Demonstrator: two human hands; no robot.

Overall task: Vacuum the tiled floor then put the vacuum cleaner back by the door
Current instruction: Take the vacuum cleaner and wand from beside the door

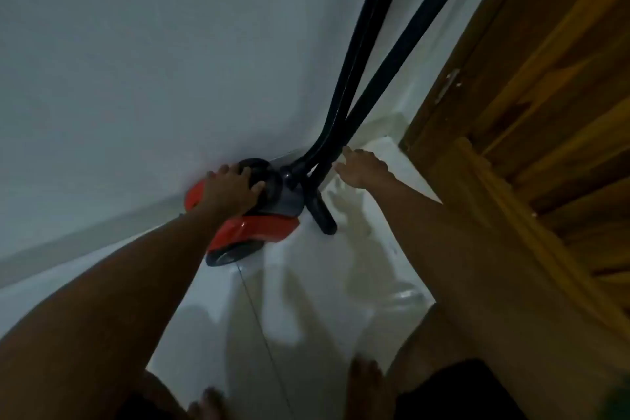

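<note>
Parking the vacuum by the door

Red-and-grey plastic canister vacuum cleaner, mid-frame against the wall beside the wooden door: left hand clasps its rigid top, likely light; right hand open, steadying the floppy black hose.

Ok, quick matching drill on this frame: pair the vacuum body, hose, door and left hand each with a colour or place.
Things:
1. vacuum cleaner body
2. hose
3. door
4. left hand

Descriptions:
A. brown wood, at the right
B. red, against the white wall
C. resting on top of the vacuum
D. black, running upward

Pairs: 1-B, 2-D, 3-A, 4-C
</note>
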